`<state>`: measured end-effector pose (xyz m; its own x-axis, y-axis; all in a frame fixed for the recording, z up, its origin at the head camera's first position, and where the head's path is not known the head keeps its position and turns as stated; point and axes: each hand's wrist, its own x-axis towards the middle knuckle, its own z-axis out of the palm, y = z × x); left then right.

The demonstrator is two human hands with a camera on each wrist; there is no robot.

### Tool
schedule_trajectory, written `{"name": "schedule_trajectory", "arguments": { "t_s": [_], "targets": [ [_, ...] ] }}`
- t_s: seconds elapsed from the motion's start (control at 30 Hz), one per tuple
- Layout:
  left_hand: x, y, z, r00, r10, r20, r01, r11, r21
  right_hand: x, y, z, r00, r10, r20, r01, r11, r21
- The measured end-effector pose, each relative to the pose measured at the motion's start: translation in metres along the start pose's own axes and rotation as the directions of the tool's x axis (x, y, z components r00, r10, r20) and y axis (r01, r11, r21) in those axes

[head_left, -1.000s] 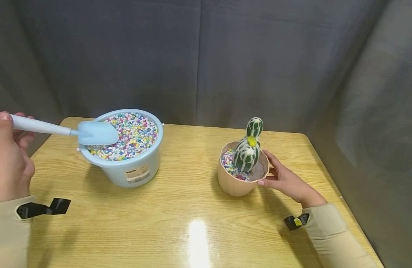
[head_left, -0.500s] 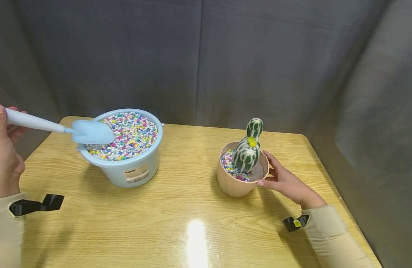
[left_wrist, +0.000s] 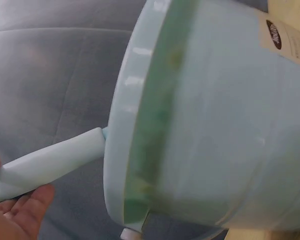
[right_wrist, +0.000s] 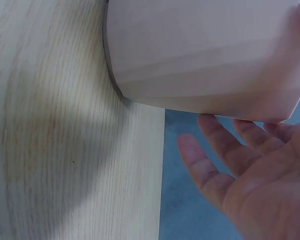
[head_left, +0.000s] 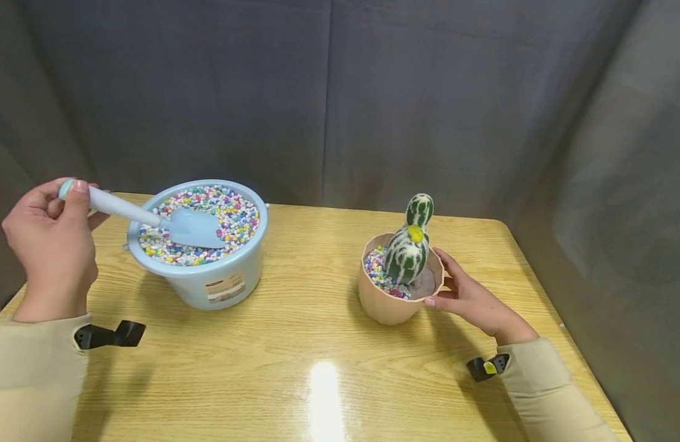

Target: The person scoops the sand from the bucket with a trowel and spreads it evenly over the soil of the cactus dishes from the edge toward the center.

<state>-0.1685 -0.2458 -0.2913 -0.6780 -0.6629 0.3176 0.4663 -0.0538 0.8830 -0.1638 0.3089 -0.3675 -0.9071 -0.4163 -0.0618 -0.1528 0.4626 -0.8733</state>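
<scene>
My left hand [head_left: 55,236] holds a pale blue hand shovel [head_left: 193,228] by its handle. The shovel's blade lies over the colourful pebbles [head_left: 240,209] in a light blue bucket [head_left: 177,269]. From the left wrist view, the bucket hides the blade, while the shovel's handle [left_wrist: 55,160] shows between thumb and fingers. On the right, my right hand [head_left: 475,301] steadies a peach flower pot [head_left: 392,310], thumb at the near rim and fingers around its far side. A striped green cactus [head_left: 407,255] with a yellow flower stands in it. Pebbles cover the pot's left part; grey soil shows on the right.
Both containers stand on a wooden table [head_left: 296,294], the bucket left and the pot right, with a stretch of tabletop between them. A dark grey curtain [head_left: 262,98] hangs behind and along the right side.
My left hand has shifted a little left, then back to the right, bringing the shovel blade further over the pebbles. The right hand and the pot have stayed put.
</scene>
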Motion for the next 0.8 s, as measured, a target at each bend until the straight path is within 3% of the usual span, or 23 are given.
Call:
{"name": "schedule_trajectory", "arguments": {
  "t_s": [0.1,0.27,0.4,0.5,0.67,0.8],
  "targets": [
    [-0.007,-0.006,-0.001,0.999,-0.031,-0.030,0.030,1.000,-0.008,0.001,0.000,0.000,1.000,-0.006,0.003,0.006,1.000,0.001],
    [-0.025,-0.017,0.001,0.990,-0.133,-0.050,0.131,0.990,-0.056,0.001,0.001,0.000,1.000,-0.016,-0.001,0.016,1.000,0.013],
    [-0.030,-0.018,0.002,0.986,-0.154,-0.055,0.146,0.979,-0.140,0.003,0.001,0.001,1.000,-0.031,0.004,0.031,0.999,0.025],
    [-0.033,-0.017,0.003,0.987,-0.158,-0.040,0.151,0.978,-0.146,0.002,0.001,0.001,1.000,-0.027,0.007,0.027,0.999,0.020],
    [-0.040,-0.016,0.004,0.993,-0.115,-0.019,0.111,0.981,-0.157,-0.001,0.002,-0.001,1.000,-0.007,0.000,0.007,1.000,-0.001],
    [-0.034,-0.008,-0.001,0.999,0.010,-0.038,-0.014,0.994,-0.108,0.001,-0.002,-0.001,1.000,-0.001,0.007,0.001,1.000,-0.015]
  ]
}}
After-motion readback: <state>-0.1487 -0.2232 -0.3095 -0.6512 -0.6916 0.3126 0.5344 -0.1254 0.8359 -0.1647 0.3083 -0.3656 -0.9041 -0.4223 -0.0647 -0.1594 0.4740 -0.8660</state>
